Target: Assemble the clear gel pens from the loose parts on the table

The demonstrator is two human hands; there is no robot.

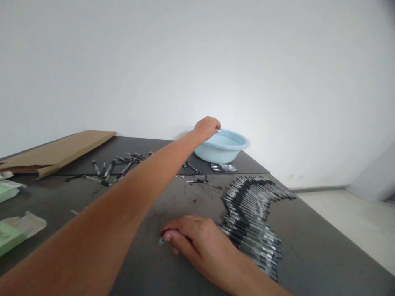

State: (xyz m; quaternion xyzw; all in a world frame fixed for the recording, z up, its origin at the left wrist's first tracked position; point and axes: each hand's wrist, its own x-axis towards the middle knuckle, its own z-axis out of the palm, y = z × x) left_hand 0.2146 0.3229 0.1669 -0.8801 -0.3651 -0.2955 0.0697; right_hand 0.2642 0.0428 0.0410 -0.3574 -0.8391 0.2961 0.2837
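Clear, black-banded pens (245, 197) are lying beside open tabletop (311, 246) along its right edge. We're pinching a clear tip (161, 241) in our right hand (200, 238); our left hand (206, 128) is curling, its hold unclear.

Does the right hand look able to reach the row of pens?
Probably yes: the right hand is close beside the row of pens with nothing visible between, though it seems to pinch a small item.

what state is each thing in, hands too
left hand: fingers curled, over the basin
right hand: pinching a small clear piece
basin: upright, uncovered
lined-up pens: lying side by side
loose pens: scattered
paper bag: lying flat
green box: flap open
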